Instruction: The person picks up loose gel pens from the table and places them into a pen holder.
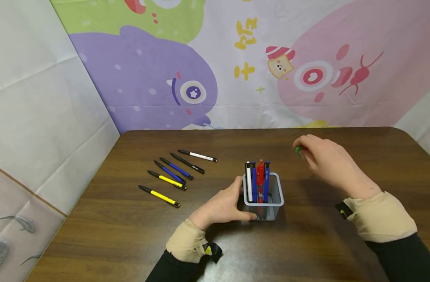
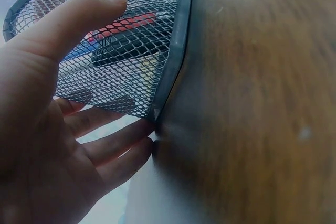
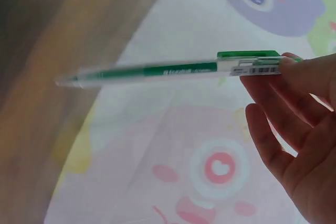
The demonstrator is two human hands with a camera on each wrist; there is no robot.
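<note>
In the head view my left hand (image 1: 223,203) grips the left side of a grey mesh pen holder (image 1: 281,196). The left wrist view shows the thumb across the mesh (image 2: 139,40) and the other fingers along another side, low by the base rim. A white pen (image 1: 249,182), blue pens (image 1: 266,182) and a red pen (image 1: 260,172) stand in the holder. Right of it and raised over the table, my right hand (image 1: 327,164) pinches a clear-barrelled green pen (image 3: 178,70) by its clip end. Its tip points away from the fingers in the right wrist view.
On the wooden table (image 1: 105,227), left of the holder, several pens lie in a slanting row: yellow pens (image 1: 162,197), blue pens (image 1: 176,168), a black pen (image 1: 187,163) and a white pen (image 1: 200,156). A printed cloth (image 1: 236,105) hangs behind the table.
</note>
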